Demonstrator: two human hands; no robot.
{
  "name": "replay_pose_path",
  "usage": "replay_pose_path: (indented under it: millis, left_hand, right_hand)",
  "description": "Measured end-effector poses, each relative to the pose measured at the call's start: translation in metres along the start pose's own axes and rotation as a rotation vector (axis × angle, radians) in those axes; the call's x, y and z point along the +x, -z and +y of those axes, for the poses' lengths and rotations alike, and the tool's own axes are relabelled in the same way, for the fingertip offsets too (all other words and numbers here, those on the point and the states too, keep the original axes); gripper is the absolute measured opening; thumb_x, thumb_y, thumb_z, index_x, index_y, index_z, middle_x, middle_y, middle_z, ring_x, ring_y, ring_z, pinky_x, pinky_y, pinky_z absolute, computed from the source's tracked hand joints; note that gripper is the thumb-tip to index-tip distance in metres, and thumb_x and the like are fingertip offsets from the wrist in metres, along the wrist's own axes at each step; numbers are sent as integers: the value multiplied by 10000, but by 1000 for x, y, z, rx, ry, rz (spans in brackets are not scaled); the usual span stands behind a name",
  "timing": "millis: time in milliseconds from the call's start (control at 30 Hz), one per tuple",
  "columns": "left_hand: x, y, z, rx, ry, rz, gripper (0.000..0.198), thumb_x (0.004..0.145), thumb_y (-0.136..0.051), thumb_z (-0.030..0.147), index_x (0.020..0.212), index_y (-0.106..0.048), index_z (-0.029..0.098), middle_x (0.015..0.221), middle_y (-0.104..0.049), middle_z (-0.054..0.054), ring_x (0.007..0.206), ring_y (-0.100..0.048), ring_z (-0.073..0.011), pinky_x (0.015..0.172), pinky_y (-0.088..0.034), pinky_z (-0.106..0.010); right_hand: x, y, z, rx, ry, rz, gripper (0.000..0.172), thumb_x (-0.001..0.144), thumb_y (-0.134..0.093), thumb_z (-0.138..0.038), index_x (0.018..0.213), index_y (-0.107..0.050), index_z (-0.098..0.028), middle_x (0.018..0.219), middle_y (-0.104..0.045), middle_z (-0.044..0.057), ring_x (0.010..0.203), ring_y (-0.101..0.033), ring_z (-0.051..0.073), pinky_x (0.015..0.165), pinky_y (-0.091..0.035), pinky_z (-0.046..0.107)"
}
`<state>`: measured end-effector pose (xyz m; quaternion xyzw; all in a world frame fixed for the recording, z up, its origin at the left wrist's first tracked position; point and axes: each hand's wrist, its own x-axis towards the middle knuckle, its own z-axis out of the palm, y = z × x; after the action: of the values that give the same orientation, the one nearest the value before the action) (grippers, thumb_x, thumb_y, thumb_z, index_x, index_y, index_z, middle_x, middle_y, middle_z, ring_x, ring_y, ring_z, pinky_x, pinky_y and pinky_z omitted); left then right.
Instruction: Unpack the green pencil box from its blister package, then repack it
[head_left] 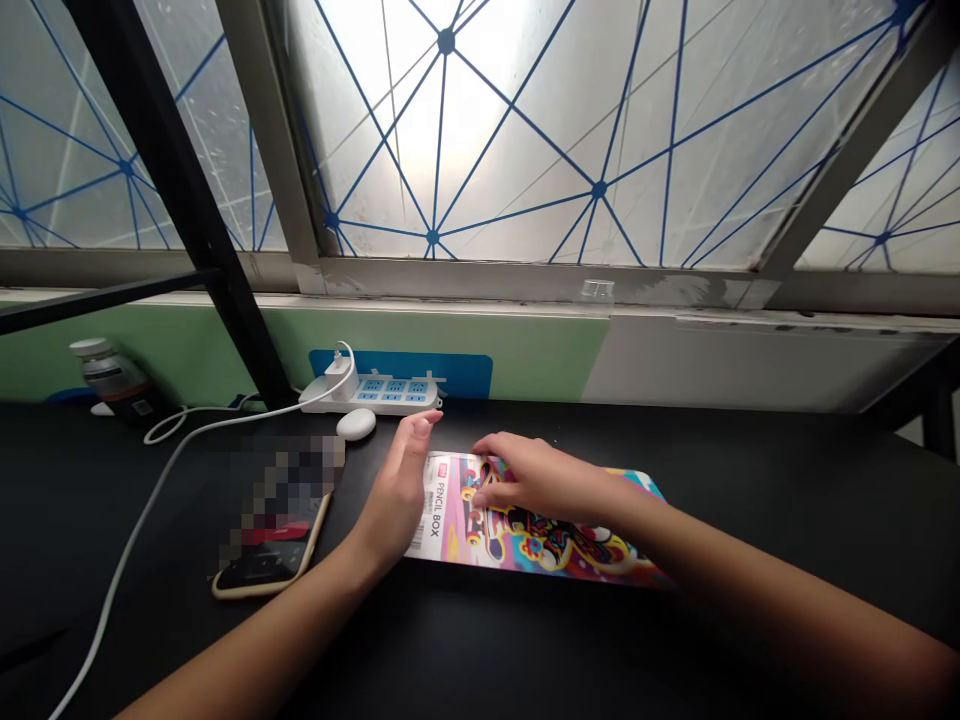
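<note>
On the black desk [795, 520], a colourful pencil box [525, 550], lying flat under the right hand [540, 478], just beside the left hand [396, 485] at its labelled end. On the right, thumb and fingers loosely parted over the print; on the left, fingers mostly hidden, grip impossible to tell. Sideways on the white label [433, 525]: "PENCIL BOX", beyond it a red mark [442, 468] too small to read.

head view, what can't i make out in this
All in the head view:
- Pencil box: part of its left end is behind the left hand; part of its picture is under the right hand and forearm.
- Phone: much of its screen is pixelated.
- Bottle: label print too small and blurred.
- Cable: cut off by the bottom edge.
</note>
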<state>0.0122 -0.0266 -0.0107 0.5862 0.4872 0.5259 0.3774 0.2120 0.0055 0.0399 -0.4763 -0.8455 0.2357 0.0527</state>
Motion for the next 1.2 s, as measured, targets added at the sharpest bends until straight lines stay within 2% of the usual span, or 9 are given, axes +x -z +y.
replay_pose_path:
  millis: [167, 300, 367, 467, 600, 733, 933, 1067, 1200]
  left_hand:
    - [-1, 4, 10, 185, 26, -220, 448, 1029, -350, 502, 1371, -457, 234, 1422, -560, -116, 1290, -550, -271, 1071, -434, -456]
    - [-7, 6, 16, 694, -162, -404, 473, 993, -443, 447, 1405, -483, 218, 1480, -515, -122, 1399, -416, -335, 1153, -269, -597]
    - [-9, 6, 16, 837, -215, -426, 484, 980, -463, 459, 1384, -521, 199, 1433, -553, -133, 1356, -452, -344, 1127, -315, -588]
    - [-8, 6, 14, 899, -250, -424, 543, 959, -505, 509, 1394, -522, 184, 1360, -590, -140, 1259, -519, -329, 1054, -419, -517]
    - [-3, 8, 10, 941, -356, -344, 608, 919, -567, 599, 1378, -535, 202, 1248, -620, -125, 1143, -551, -319, 984, -458, -487]
    - [0, 12, 14, 991, -589, -256, 588, 878, -684, 531, 1329, -535, 185, 1142, -626, -109, 1043, -550, -300, 941, -461, -465]
    - [-7, 15, 34, 1004, -839, -106, 264, 889, -726, 291, 1043, -531, 201, 1007, -632, -58, 931, -570, -256, 1032, -374, -540]
    - [-12, 15, 37, 1040, -846, -127, 104, 946, -591, 149, 936, -505, 208, 1119, -657, -74, 1010, -609, -256, 1041, -392, -514]
    - [-14, 12, 31, 1122, -812, -282, 126, 891, -552, 79, 949, -551, 191, 1256, -652, -121, 1128, -625, -304, 1044, -425, -513]
  right_hand:
    - [14, -5, -23, -161, 187, 147, 564, 802, -751, -528, 1242, -609, -205, 1200, -673, 112, 1085, -622, 310, 930, -451, 452]
    - [-18, 4, 17, -145, 98, 237, 509, 868, -672, -543, 1256, -606, -219, 1268, -657, 100, 1094, -622, 298, 921, -468, 441]
    - [-40, 7, 46, -83, 41, 257, 469, 896, -617, -574, 1218, -624, -233, 1246, -665, 86, 1089, -623, 287, 916, -480, 423]
    - [-64, 8, 82, 26, -41, 263, 418, 940, -536, -580, 1152, -637, -234, 1144, -691, 81, 1007, -649, 257, 852, -510, 382]
    - [-68, 9, 97, -20, -54, 293, 368, 930, -553, -573, 1015, -639, -226, 983, -676, 62, 842, -641, 224, 736, -509, 351]
    - [-65, 11, 94, -137, 47, 483, 362, 879, -631, -583, 887, -565, -228, 846, -604, 25, 689, -572, 185, 611, -470, 310]
    - [-82, 12, 80, -243, 279, 756, 313, 881, -700, -458, 848, -477, -240, 964, -623, 49, 713, -581, 160, 611, -471, 274]
    - [-90, 5, 63, -299, 353, 775, 222, 932, -648, -298, 845, -451, -245, 1046, -675, 67, 752, -637, 155, 633, -487, 263]
    - [-88, -8, 53, -417, 422, 668, 177, 935, -555, -221, 782, -468, -242, 1050, -715, 83, 778, -644, 189, 653, -508, 302]
